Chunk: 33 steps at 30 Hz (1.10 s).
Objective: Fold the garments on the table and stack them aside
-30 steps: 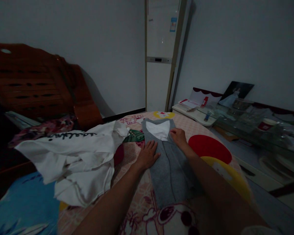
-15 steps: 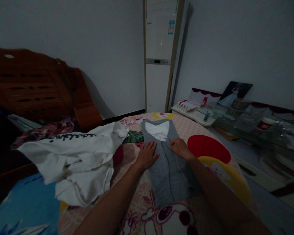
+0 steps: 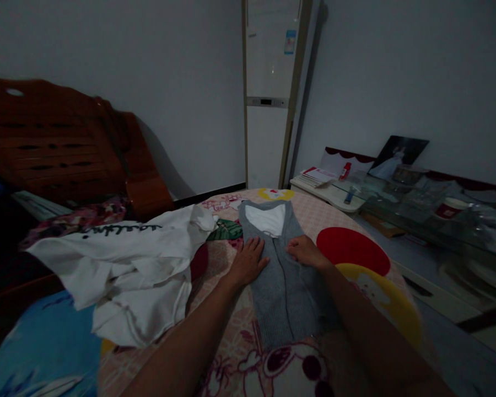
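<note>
A grey knitted cardigan (image 3: 273, 286) lies front up with its two front edges meeting, its sides drawn in to a narrow shape. White cloth (image 3: 268, 218) shows in its V-neck. My left hand (image 3: 248, 262) rests flat on the cardigan's left front, fingers spread and holding nothing. On the right front, below the neckline, my right hand (image 3: 308, 251) has its fingers curled in on the grey knit; the fingertips are partly hidden. The right forearm covers part of the cardigan's lower right side.
A crumpled white garment (image 3: 149, 270) with black lettering lies left, beside green patterned cloth (image 3: 227, 229). Everything lies on a pink patterned cover (image 3: 215, 309). A wooden bench (image 3: 53, 138) stands left. At right is a glass-topped cabinet (image 3: 397, 209) with a paper cup (image 3: 449, 208).
The raised fold of knit by my right fingers now lies flatter along the neckline. My left hand has stayed in place; the view has shifted very slightly.
</note>
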Available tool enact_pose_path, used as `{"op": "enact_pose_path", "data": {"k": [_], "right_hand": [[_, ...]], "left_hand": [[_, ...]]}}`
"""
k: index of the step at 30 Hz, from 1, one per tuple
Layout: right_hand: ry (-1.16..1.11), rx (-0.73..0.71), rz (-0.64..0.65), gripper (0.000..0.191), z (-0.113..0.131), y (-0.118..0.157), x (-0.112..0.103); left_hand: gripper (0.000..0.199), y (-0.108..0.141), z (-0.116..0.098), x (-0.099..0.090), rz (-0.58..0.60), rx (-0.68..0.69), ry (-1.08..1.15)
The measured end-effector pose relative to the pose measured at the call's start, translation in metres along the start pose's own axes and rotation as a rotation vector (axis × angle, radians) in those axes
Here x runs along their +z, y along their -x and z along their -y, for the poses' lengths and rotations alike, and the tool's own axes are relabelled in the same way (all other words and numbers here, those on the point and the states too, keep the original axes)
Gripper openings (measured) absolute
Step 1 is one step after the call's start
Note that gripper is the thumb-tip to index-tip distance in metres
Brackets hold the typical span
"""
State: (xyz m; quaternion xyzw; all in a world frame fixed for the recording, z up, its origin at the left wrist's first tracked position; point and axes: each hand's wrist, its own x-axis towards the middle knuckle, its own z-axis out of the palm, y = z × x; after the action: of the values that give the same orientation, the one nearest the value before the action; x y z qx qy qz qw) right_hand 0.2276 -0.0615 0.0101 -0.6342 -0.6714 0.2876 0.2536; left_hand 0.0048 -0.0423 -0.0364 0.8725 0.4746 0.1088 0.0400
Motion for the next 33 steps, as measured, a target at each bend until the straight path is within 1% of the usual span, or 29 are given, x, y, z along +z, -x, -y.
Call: {"op": "enact_pose_path", "data": {"k": [2, 4, 6, 10, 12, 16, 20, 23, 26, 29, 33], "right_hand": [[-0.060, 0.040, -0.054, 0.021, 0.003, -0.004, -0.003], [-0.042, 0.031, -0.109, 0.022, 0.005, -0.014, -0.006], [0.047, 0.001, -0.165, 0.021, 0.008, -0.029, -0.007], [0.326, -0.088, -0.262, 0.023, 0.014, -0.071, -0.007], [0.392, -0.118, -0.270, 0.026, 0.016, -0.094, -0.005], [0.412, -0.141, -0.242, 0.031, 0.020, -0.136, 0.007], [0.424, -0.149, -0.214, 0.034, 0.021, -0.166, 0.025], [0.430, -0.159, -0.188, 0.033, 0.020, -0.182, 0.033], [0.450, -0.180, -0.167, 0.030, 0.019, -0.191, 0.035], [0.426, -0.227, -0.160, 0.028, 0.016, -0.195, 0.034], [0.376, -0.276, -0.183, 0.027, 0.011, -0.196, 0.034]], "left_hand": [[0.064, 0.000, -0.001, -0.001, -0.003, -0.009, 0.010], [0.063, -0.001, -0.002, -0.002, -0.006, -0.019, 0.025], [0.063, -0.001, -0.004, -0.003, -0.004, -0.025, 0.040], [0.062, -0.001, -0.005, -0.005, 0.006, -0.030, 0.065], [0.062, -0.002, -0.006, -0.006, 0.005, -0.031, 0.078], [0.061, -0.003, -0.007, -0.005, -0.009, -0.036, 0.108], [0.061, -0.004, -0.007, -0.004, -0.007, -0.044, 0.132], [0.062, -0.003, -0.007, -0.003, -0.008, -0.041, 0.138], [0.062, -0.003, -0.007, -0.003, -0.008, -0.040, 0.138], [0.062, -0.003, -0.008, -0.003, -0.001, -0.040, 0.142], [0.062, -0.003, -0.007, -0.001, -0.006, -0.043, 0.146]]}}
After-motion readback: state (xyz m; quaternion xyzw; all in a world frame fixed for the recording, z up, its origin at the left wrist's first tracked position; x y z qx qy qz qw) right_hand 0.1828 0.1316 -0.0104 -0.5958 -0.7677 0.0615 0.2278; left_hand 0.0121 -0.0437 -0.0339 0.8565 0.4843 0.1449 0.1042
